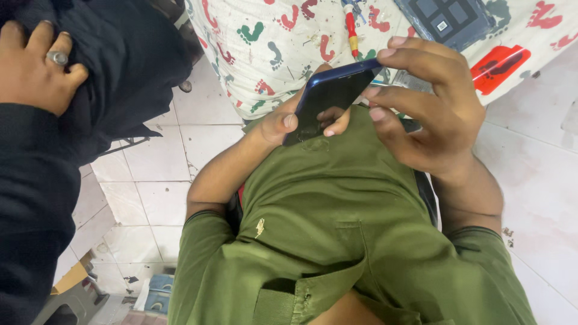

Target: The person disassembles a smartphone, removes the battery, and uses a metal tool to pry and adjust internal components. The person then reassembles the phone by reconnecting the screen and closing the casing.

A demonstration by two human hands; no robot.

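Note:
A dark blue smartphone point(330, 96) is held close over my green shirt, its back facing the camera. My left hand point(288, 120) grips its lower end, thumb on the edge and fingers curled underneath. My right hand point(430, 102) wraps over its upper right side, fingertips pressing on the top edge and right side. The phone's screen side is hidden from view.
A cloth with coloured footprint shapes point(271, 42) covers a surface ahead, carrying a red-handled screwdriver point(351, 33), a dark tray of parts point(448, 21) and a red item point(500, 66). Another person in dark clothes point(90, 90) stands at left, a ringed hand point(36, 69) resting there. White floor tiles point(156, 174) lie below.

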